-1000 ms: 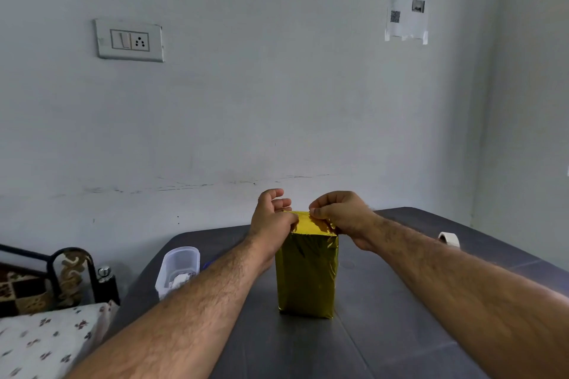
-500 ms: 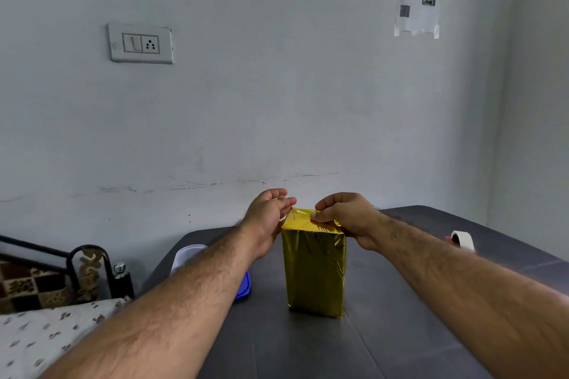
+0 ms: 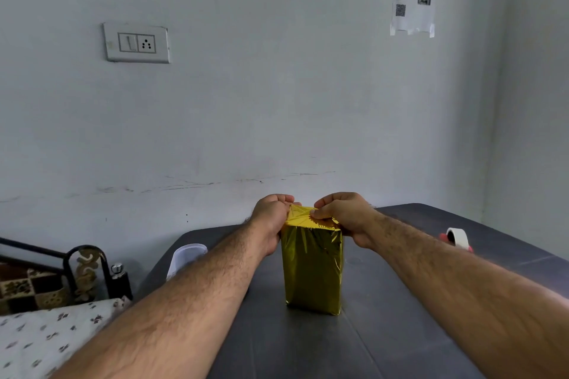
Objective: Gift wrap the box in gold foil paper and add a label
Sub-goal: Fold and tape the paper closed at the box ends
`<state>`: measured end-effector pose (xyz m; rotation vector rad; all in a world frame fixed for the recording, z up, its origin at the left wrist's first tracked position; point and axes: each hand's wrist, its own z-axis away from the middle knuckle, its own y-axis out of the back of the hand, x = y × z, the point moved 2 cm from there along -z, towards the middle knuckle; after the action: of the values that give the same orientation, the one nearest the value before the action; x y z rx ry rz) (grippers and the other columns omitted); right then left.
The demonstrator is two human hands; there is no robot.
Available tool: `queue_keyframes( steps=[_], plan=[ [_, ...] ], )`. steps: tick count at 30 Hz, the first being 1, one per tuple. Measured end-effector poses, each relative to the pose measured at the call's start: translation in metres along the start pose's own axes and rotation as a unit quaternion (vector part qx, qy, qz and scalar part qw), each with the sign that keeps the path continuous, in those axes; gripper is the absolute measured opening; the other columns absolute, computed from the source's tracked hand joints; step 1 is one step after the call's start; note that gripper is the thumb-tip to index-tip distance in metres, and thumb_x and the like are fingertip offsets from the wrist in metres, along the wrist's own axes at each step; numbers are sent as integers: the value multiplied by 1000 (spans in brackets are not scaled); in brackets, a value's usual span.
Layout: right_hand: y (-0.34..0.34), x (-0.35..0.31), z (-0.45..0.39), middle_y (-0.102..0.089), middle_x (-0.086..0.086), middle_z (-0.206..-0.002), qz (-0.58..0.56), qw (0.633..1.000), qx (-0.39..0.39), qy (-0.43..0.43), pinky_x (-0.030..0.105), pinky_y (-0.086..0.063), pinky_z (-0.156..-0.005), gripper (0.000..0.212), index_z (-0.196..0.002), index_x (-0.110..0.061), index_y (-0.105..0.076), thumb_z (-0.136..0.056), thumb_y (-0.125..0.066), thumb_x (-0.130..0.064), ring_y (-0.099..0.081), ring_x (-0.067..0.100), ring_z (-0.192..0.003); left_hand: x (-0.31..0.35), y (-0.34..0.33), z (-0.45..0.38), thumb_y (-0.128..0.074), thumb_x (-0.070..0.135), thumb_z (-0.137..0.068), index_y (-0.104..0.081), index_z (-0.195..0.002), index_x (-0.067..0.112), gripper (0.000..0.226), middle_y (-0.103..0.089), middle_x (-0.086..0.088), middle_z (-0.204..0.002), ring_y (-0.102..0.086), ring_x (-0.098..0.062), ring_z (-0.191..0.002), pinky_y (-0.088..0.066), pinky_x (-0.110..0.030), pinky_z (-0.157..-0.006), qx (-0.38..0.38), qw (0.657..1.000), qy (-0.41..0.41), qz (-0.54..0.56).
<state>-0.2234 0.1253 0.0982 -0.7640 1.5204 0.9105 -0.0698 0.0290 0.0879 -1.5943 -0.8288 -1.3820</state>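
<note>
Dark tabletop (image 3: pixel 400 332) carries the upright box (image 3: pixel 312 268); its long axis drops straight below my fingers. Left hand (image 3: pixel 271 218) and right hand (image 3: pixel 345 215), equally near, pinch the foil (image 3: pixel 303 217) on top.

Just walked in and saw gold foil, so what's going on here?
A person is gift wrapping a box that stands upright on a dark table. Both hands work the foil folds on its top end: the left hand and the right hand pinch them. A tape roll waits at the right. No label shows.
</note>
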Motion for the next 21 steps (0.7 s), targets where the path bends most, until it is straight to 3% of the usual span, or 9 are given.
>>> queue_keyframes(
  steps=[2,4,6,8,11,15,18,21],
  plan=[
    [0,2,0,-81,11,-99,-12,1000,1,1,33,-63,-71,26,-103,-8,-78,-81,-90,-6,-79,19,-81,0,4,-2,-47,2,-105,-69,-108,12,25,-75,-12,-113,-72,-25,-100,-61,-37,-80,35,998,-33,-42],
    [1,5,-2,-81,12,-99,-29,1000,4,5,39,-66,-80,26,-104,-7,-78,-81,-90,-8,-80,21,-85,5,5,3,-48,10,-107,-70,-112,19,24,-73,-3,-120,-68,-16,-111,-56,-31,-89,45,986,-122,-106],
    [1,7,-2,-81,12,-99,-35,999,9,9,44,-65,-87,25,-103,-8,-79,-81,-90,-11,-80,25,-91,10,1,12,-48,19,-109,-70,-121,23,25,-71,7,-124,-64,-6,-117,-51,-24,-96,0,966,-209,-150],
    [0,7,-2,-82,12,-99,-38,999,11,11,41,-66,-82,23,-103,-8,-79,-82,-88,-12,-80,25,-89,10,-4,18,-56,23,-108,-72,-124,24,23,-71,12,-122,-63,0,-115,-51,-20,-95,-53,949,-236,-203],
    [1,7,-1,-81,14,-97,-50,998,28,7,37,-65,-74,19,-102,-7,-79,-84,-84,-7,-80,26,-84,3,-11,16,-70,24,-100,-71,-127,26,27,-69,10,-125,-65,-6,-116,-56,-27,-99,-80,934,-215,-274],
    [2,7,1,-81,14,-95,-72,997,17,-5,37,-65,-73,18,-103,-6,-79,-85,-81,-2,-80,27,-83,6,-15,8,-80,11,-90,-69,-130,24,43,-62,5,-131,-59,-11,-120,-54,-22,-84,-82,970,-129,-189],
    [4,9,0,-81,16,-102,-89,996,-7,-10,40,-65,-81,16,-105,-5,-80,-89,-80,-3,-80,26,-87,11,-11,-2,-88,4,-77,-74,-118,13,45,-74,-11,-118,-72,-26,-109,-63,-43,-89,-71,988,-18,-139],
    [7,12,-2,-79,18,-109,-91,996,-24,2,41,-61,-93,14,-107,-3,-79,-95,-76,-6,-76,24,-90,11,-7,-4,-89,0,-71,-81,-98,12,31,-78,-13,-105,-72,-32,-108,-62,-52,-92,-52,986,7,-158]
  ],
)
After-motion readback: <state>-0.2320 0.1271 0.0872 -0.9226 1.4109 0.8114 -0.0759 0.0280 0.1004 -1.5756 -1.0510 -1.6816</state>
